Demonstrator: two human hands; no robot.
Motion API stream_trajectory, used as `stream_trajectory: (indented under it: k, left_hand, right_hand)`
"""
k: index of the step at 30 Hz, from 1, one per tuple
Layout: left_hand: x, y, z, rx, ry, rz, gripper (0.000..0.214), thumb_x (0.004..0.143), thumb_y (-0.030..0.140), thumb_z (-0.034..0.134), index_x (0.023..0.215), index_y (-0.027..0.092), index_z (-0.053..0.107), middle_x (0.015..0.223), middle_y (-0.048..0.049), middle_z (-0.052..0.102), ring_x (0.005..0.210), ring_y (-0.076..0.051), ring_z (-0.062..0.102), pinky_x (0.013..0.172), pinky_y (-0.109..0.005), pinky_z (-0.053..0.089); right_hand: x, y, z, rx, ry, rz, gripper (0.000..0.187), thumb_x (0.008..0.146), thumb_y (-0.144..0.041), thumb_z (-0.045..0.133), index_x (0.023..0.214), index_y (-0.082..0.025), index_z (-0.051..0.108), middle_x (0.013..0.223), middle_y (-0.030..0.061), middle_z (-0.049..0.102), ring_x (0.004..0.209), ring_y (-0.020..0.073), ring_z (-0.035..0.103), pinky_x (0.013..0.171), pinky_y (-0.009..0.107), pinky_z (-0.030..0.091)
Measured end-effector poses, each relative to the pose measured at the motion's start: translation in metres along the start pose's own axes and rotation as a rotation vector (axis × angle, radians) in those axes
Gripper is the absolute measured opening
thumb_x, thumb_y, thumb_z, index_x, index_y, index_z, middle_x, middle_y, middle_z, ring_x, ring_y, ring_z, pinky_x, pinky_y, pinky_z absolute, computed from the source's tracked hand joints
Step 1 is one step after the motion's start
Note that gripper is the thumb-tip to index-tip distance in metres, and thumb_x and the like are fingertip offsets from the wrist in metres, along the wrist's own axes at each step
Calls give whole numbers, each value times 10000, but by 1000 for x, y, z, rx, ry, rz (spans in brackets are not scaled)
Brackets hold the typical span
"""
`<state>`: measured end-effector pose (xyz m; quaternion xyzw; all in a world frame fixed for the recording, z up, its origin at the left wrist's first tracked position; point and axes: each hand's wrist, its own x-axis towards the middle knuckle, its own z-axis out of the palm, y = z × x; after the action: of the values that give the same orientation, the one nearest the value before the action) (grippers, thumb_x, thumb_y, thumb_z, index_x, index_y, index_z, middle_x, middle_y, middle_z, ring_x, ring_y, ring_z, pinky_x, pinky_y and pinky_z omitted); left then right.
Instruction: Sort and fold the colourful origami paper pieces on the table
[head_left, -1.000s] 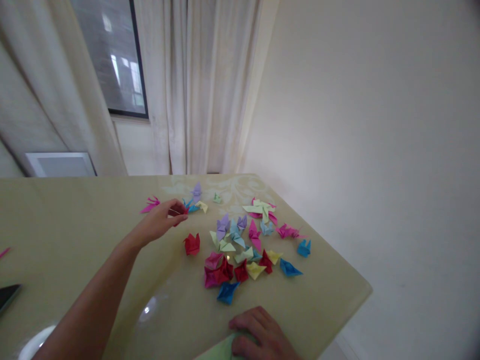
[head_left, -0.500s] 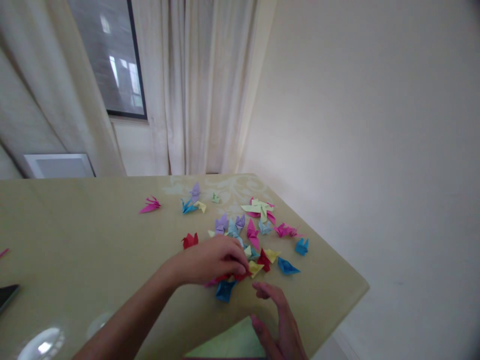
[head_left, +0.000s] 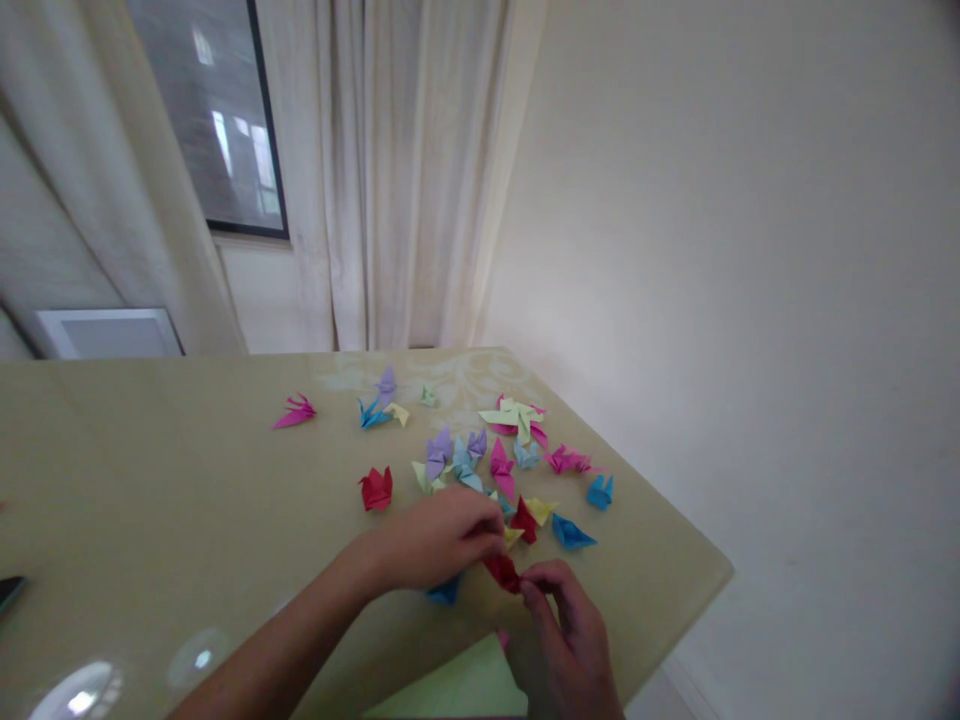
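My left hand [head_left: 454,535] is closed on one end of a red origami crane [head_left: 502,572], held just in front of the pile. At its other end the fingertips of my right hand [head_left: 566,620] pinch it. Beyond my left hand lie several folded paper cranes: another red one [head_left: 524,521], a yellow one [head_left: 540,511], a pink one [head_left: 502,468] and a blue one [head_left: 572,532]. A blue crane [head_left: 445,590] is partly hidden under my left wrist. Close to my right hand, at the near edge, is a pale green paper sheet [head_left: 457,690].
A lone red crane [head_left: 376,489] and a pink crane [head_left: 295,411] lie to the left on the table [head_left: 187,480]. Pale green and pink folded strips [head_left: 516,416] sit farther back. A dark object [head_left: 10,592] is at the left edge. A wall [head_left: 735,300] borders the right side.
My left hand has moved slightly right and lifted a red crane out of the pile. My right hand, open before, has closed its fingertips on that crane.
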<state>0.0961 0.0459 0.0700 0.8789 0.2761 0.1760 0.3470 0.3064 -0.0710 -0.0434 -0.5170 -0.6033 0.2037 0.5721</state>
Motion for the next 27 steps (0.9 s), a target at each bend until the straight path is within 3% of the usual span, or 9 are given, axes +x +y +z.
stream_trajectory:
  k: [3, 6, 9, 11, 14, 18, 20, 24, 27]
  left_hand:
    - [-4, -51, -35, 111, 355, -129, 333, 1001, 428, 491, 892, 214, 722, 898, -50, 772, 849, -215, 691, 778, -306, 523]
    - [-31, -118, -74, 393, 666, -510, 407, 1000, 441, 389, 977, 209, 723, 1033, -97, 794, 978, -261, 726, 883, -351, 569]
    - [-73, -171, -97, 489, 706, -708, 439, 954, 360, 391, 1075, 102, 725, 1199, -256, 745, 1238, -428, 651, 1078, -559, 483]
    - [-96, -191, -99, 504, 673, -781, 482, 950, 374, 421, 1222, 78, 687, 1379, -286, 665, 1356, -474, 572, 1098, -606, 462]
    - [-111, -208, -90, 511, 589, -876, 509, 952, 367, 434, 1344, 116, 639, 1486, -270, 602, 1385, -476, 554, 1093, -633, 462]
    - [-103, -213, -80, 541, 541, -901, 560, 953, 376, 389, 1380, 97, 620, 1464, -305, 584, 1346, -522, 544, 1054, -700, 445]
    - [-98, -211, -79, 552, 520, -892, 551, 945, 397, 389, 1309, 92, 669, 1385, -316, 616, 1303, -534, 560, 1021, -696, 460]
    - [-94, -208, -83, 541, 484, -852, 528, 923, 465, 414, 1115, 107, 750, 1242, -312, 671, 1245, -521, 597, 989, -631, 493]
    - [-94, -205, -87, 482, 474, -796, 431, 855, 448, 509, 1008, 137, 764, 1147, -254, 737, 1149, -426, 674, 963, -492, 527]
  right_hand:
    - [1, 4, 1, 17, 18, 55, 227, 1013, -428, 686, 953, -217, 743, 841, 42, 747, 787, 196, 738, 718, 227, 592]
    - [4, 2, 1, 1, -2, 38, 218, 1010, -417, 695, 949, -216, 752, 863, 46, 743, 806, 196, 736, 739, 232, 598]
    - [6, -4, 2, -40, -24, -27, 200, 1013, -396, 695, 937, -223, 762, 902, 52, 733, 835, 198, 727, 757, 241, 601]
    - [8, -8, 2, -67, -39, -59, 209, 1020, -396, 688, 922, -230, 768, 910, 53, 727, 840, 200, 724, 760, 246, 604]
    - [9, -10, 3, -98, -43, -61, 250, 1029, -432, 673, 922, -234, 783, 935, 68, 734, 857, 213, 733, 753, 257, 616]
    - [9, -9, 4, -147, -33, -51, 291, 1026, -471, 671, 923, -233, 802, 956, 84, 745, 870, 231, 743, 769, 280, 630]
    - [9, -8, 4, -161, -23, -55, 292, 1025, -474, 673, 924, -232, 802, 959, 86, 745, 868, 231, 742, 762, 281, 628]
    - [9, -9, 4, -170, 1, -73, 273, 1032, -459, 667, 937, -234, 788, 965, 78, 737, 848, 216, 730, 735, 270, 615]
    - [9, -10, 4, -175, 14, -98, 241, 1034, -431, 668, 943, -237, 778, 981, 71, 728, 869, 210, 728, 744, 264, 610]
